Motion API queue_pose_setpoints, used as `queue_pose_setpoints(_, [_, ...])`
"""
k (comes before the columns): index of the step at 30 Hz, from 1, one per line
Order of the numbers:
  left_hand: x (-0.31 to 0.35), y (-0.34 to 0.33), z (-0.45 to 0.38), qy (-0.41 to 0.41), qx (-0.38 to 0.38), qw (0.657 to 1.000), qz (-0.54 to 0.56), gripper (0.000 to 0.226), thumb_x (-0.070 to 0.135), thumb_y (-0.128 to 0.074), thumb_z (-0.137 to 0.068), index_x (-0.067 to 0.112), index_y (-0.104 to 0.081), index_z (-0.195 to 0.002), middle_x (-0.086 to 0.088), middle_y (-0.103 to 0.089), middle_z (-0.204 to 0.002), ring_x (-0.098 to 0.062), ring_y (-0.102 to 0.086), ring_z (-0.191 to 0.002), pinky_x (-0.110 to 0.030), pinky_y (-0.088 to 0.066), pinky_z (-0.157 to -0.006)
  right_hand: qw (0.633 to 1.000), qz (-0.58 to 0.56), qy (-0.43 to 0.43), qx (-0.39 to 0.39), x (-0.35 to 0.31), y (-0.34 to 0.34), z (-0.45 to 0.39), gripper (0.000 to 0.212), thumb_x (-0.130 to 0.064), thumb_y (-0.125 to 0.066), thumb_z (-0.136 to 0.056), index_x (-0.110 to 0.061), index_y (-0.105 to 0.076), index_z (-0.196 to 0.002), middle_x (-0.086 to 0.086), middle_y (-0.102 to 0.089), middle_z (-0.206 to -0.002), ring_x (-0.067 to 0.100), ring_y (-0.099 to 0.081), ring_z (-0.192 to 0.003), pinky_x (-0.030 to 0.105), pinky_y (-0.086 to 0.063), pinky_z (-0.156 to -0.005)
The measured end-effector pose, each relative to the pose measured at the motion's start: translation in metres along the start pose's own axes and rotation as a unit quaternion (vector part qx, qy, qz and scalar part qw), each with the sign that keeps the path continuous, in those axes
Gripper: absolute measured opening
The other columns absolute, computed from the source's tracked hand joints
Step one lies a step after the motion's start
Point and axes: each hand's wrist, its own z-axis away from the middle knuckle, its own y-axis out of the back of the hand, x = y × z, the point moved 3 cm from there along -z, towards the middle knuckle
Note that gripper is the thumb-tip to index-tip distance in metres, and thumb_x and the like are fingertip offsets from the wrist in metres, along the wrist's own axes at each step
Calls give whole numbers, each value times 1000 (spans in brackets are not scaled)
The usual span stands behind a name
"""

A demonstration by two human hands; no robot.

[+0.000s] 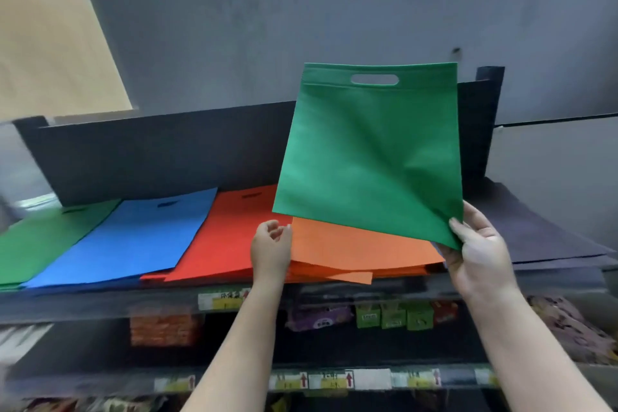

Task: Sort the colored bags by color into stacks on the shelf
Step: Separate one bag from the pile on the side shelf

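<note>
Pinching the green bag's (368, 150) lower corner, the right hand (478, 251) lifts it upright — left hand (271, 249) loosely curled, empty.

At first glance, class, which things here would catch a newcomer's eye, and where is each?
The green bag stands out, held up centre-right by the right hand pinching its lower corner. Behind it, green, blue, red and orange stacks lie side by side along the shelf, with the left hand near the orange stack.

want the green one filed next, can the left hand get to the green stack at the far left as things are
Probably yes. The left hand holds nothing, and the green stack lies uncovered on top of the shelf; only the flat blue and red stacks lie between.
</note>
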Motion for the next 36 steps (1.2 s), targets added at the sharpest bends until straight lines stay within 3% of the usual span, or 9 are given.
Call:
queue_pose_setpoints(5, [9,58,10,-28,44,996,78,17,30,-43,-99,20,-57,-101,3,-65,-99,-20,-64,-91,-38,-52,-73,997,-8,-46,-65,32,-41,-5,32,4,-40,-97,-20,-61,-104,-7,-75,-81,6,-70,-72,17,-54,-56])
queue_pose_setpoints(11, [12,135,32,-6,4,968,252,52,61,-37,-80,26,-68,-101,-1,-74,-94,-17,-70,-80,-27,-54,-56,986,-15,-113,-119,92,-98,11,32,3,-43,-97,-22,-60,-105,-5,-74,-84,6,-70,-72,16,-53,-55])
queue_pose_setpoints(16, [-9,209,47,15,74,961,267,66,70,-55,-71,28,-65,-120,-2,-65,-124,-20,-59,-117,-41,-47,-96,973,-10,-151,-172,143,-154,45,34,3,-42,-97,-24,-62,-103,-6,-75,-86,7,-71,-78,17,-54,-59])
queue_pose_setpoints(18, [-23,240,47,41,125,962,238,87,61,-71,-62,24,-49,-137,2,-55,-136,-20,-48,-128,-48,-33,-110,968,-4,-157,-195,162,-178,64,36,3,-42,-97,-25,-63,-102,-7,-75,-87,7,-71,-78,17,-55,-59])
queue_pose_setpoints(20, [-41,271,42,46,166,964,202,79,38,-75,-74,21,-41,-143,0,-50,-140,-20,-45,-131,-46,-32,-112,964,-4,-162,-209,180,-203,84,36,2,-42,-97,-26,-65,-100,-6,-75,-90,8,-71,-79,19,-56,-60])
queue_pose_setpoints(24, [-71,336,33,6,219,961,168,35,6,-59,-91,31,-58,-115,18,-69,-106,6,-64,-95,-10,-51,-72,958,-14,-183,-222,215,-254,123,35,1,-43,-97,-26,-65,-99,-7,-74,-90,8,-71,-79,27,-60,-62])
queue_pose_setpoints(26, [-83,369,31,-7,231,963,141,36,4,-57,-91,37,-58,-106,24,-70,-98,10,-64,-90,-6,-49,-68,954,-25,-191,-229,232,-279,145,35,1,-42,-97,-26,-65,-98,-7,-74,-89,10,-71,-80,34,-59,-63])
queue_pose_setpoints(29, [-103,420,27,8,241,966,97,37,10,-59,-92,31,-56,-123,14,-64,-117,-5,-61,-108,-25,-49,-89,951,-37,-194,-237,258,-314,176,36,2,-42,-97,-24,-67,-97,-4,-75,-91,12,-72,-81,31,-60,-62])
queue_pose_setpoints(36, [-134,509,-3,-10,260,961,88,38,6,-58,-92,41,-57,-105,17,-67,-109,0,-62,-102,-19,-49,-83,950,9,-165,-266,308,-382,217,33,2,-48,-94,-24,-66,-102,0,-74,-101,15,-69,-95,33,-54,-86])
